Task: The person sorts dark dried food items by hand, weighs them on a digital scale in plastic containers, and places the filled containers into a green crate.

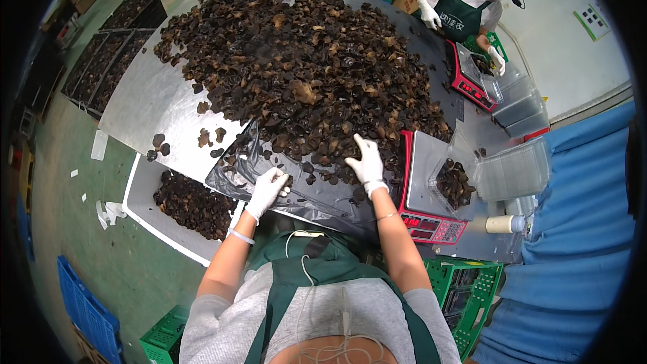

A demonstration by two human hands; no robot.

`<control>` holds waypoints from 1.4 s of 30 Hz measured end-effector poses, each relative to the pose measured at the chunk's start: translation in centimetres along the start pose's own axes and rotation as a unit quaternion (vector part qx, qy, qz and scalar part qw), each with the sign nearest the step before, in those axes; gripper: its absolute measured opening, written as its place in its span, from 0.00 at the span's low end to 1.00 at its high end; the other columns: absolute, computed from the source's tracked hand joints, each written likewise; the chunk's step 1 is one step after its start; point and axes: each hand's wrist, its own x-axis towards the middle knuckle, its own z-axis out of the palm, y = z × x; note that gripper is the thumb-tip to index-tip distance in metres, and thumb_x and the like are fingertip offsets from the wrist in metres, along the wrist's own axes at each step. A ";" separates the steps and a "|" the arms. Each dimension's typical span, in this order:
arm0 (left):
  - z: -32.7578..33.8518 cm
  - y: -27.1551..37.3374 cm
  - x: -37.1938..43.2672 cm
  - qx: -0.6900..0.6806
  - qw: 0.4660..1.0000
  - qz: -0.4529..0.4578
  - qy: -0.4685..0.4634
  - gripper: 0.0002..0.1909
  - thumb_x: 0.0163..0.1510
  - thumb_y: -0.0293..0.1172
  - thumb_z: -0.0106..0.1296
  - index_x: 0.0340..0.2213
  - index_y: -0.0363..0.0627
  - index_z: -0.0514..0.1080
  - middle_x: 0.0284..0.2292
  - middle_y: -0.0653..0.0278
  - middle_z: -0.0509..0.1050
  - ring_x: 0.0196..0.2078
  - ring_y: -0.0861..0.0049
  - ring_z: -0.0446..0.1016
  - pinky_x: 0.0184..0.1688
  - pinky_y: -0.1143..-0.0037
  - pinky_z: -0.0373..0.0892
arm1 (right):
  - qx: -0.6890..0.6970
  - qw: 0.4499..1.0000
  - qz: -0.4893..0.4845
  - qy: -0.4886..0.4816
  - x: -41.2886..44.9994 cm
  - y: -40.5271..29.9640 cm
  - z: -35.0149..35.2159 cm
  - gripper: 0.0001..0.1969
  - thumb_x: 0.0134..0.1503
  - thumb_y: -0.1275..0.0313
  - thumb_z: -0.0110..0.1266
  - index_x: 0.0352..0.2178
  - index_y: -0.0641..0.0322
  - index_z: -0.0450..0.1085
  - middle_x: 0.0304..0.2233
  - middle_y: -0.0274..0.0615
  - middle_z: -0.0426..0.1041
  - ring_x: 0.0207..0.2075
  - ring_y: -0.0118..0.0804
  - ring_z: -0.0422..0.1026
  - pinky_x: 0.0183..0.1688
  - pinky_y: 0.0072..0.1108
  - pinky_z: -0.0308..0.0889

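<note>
A large heap of dark brown wood ear mushrooms [308, 71] covers much of the metal table before me. My left hand [268, 192], in a white glove, is at the near edge over black plastic sheeting [232, 174]. Its fingers are curled together, and a small dark mushroom piece [288, 181] shows at the fingertips. At the heap's near edge my right hand [369, 163], also gloved, has thumb and fingers spread with nothing seen in them. Right of it stands a red digital scale [412, 182], bearing an open clear plastic box [437, 194] with mushrooms inside.
A white bin [139, 197] of mushrooms stands below the table's left side. Clear boxes [513, 169] are stacked right of the scale, near a cylindrical roll [498, 224]. Across the table, a co-worker [460, 5] handles a box at a second red scale [470, 78]. Green crates [472, 308] stand below right.
</note>
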 end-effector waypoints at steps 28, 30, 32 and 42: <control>4.9 6.2 -2.8 0.322 0.904 0.280 0.022 0.17 0.48 0.33 0.57 0.42 0.44 0.73 0.34 0.59 0.73 0.39 0.65 0.71 0.43 0.72 0.67 | 0.484 0.826 0.270 -0.102 -10.0 -1.5 -4.7 0.11 0.56 0.69 0.54 0.38 0.66 0.71 0.27 0.32 0.74 0.20 0.20 0.68 0.20 0.13 0.62; 5.7 7.0 -3.6 0.199 0.965 0.140 -0.097 0.15 0.51 0.32 0.55 0.42 0.43 0.73 0.31 0.63 0.74 0.32 0.75 0.72 0.37 0.76 0.68 | 0.467 0.840 0.242 -0.132 -10.5 -3.0 -4.7 0.10 0.55 0.70 0.56 0.36 0.65 0.72 0.25 0.31 0.73 0.21 0.17 0.68 0.21 0.12 0.62; 6.1 6.4 -3.7 0.078 0.974 0.006 -0.211 0.15 0.56 0.34 0.51 0.44 0.40 0.71 0.33 0.65 0.74 0.30 0.83 0.71 0.34 0.82 0.69 | 0.418 0.895 0.132 -0.083 -11.3 -5.2 -4.0 0.09 0.53 0.71 0.58 0.33 0.65 0.71 0.24 0.33 0.72 0.23 0.20 0.69 0.25 0.15 0.65; 4.2 4.1 -4.8 -0.293 0.923 -0.129 -0.213 0.26 0.59 0.39 0.48 0.56 0.43 0.59 0.48 0.60 0.69 0.49 0.74 0.70 0.48 0.72 0.71 | 0.228 0.974 0.012 -0.006 -7.5 -5.8 -3.9 0.07 0.50 0.72 0.58 0.33 0.59 0.73 0.29 0.40 0.72 0.27 0.33 0.72 0.31 0.21 0.67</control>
